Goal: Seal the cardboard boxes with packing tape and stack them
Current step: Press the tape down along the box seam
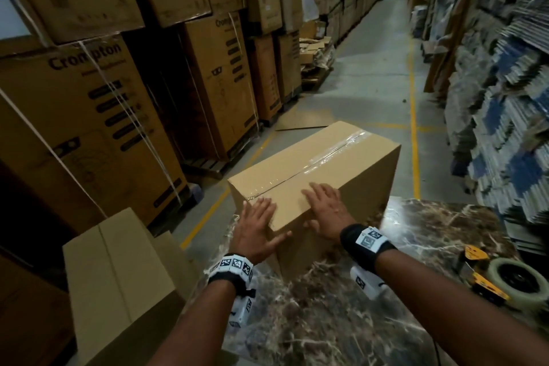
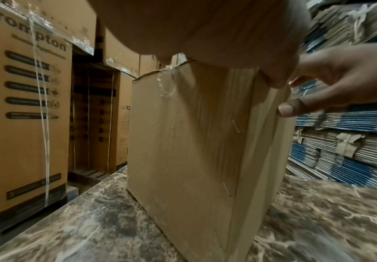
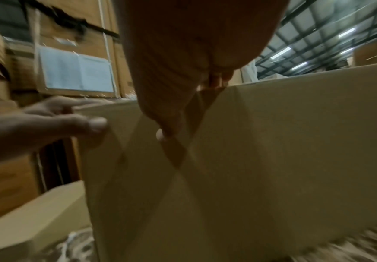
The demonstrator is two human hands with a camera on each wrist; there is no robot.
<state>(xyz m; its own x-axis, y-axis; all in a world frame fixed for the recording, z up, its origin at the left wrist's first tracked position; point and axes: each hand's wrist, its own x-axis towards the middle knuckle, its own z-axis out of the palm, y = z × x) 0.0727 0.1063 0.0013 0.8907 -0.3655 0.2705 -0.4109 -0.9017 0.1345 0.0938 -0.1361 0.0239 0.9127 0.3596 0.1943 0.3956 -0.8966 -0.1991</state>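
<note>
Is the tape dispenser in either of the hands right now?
No, the tape dispenser lies on the marble table, while the left hand and right hand rest on the box.

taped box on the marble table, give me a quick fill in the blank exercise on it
1. Clear tape runs along the ____ of the cardboard box.
2. The left hand and right hand both press on the box with ____ fingers.
3. The tape dispenser lies on the table to the person's ____.

Missing words: top; straight; right
</note>
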